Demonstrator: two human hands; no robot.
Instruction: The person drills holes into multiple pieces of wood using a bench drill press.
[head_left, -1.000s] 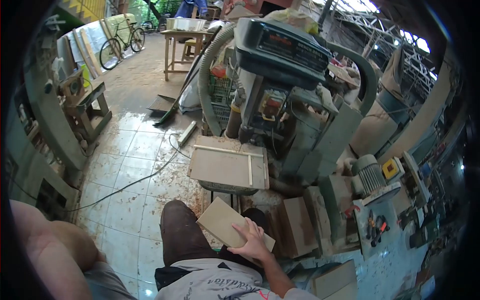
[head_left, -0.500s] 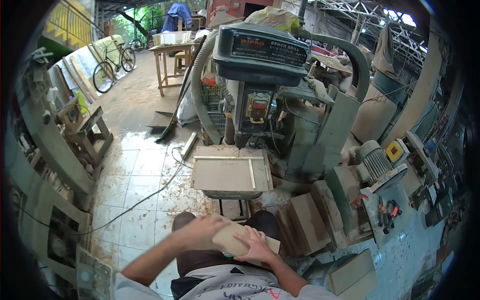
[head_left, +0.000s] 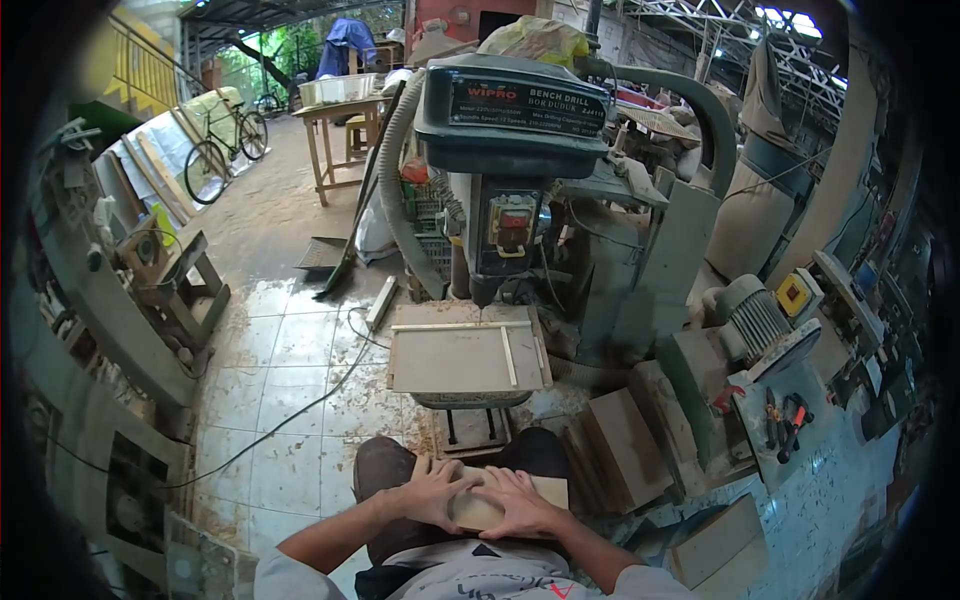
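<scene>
A light wooden board [head_left: 478, 513] lies across my lap, roughly level; it may be more than one piece stacked. My left hand [head_left: 437, 494] is closed on its left end, fingers over the far edge and thumb on top. My right hand [head_left: 518, 503] grips it right of the middle, close to the left hand. The board's right end [head_left: 553, 489] sticks out past my right hand, and its underside is hidden. Just beyond my knees stands a bench drill [head_left: 512, 115] with a flat wooden work table [head_left: 450, 362], which has thin strips fixed on it.
Wooden panels [head_left: 630, 450] stack to the right, near a motor [head_left: 752, 318] and hand tools [head_left: 785, 425]. A cable [head_left: 290, 420] crosses the dusty tiled floor on the left. Wood pieces [head_left: 715, 550] lie low at right. A bicycle [head_left: 228, 145] stands further back.
My left hand, blurred before on the board's upper left, now holds its left end. The board has turned from a slant to nearly level. My head view has shifted slightly.
</scene>
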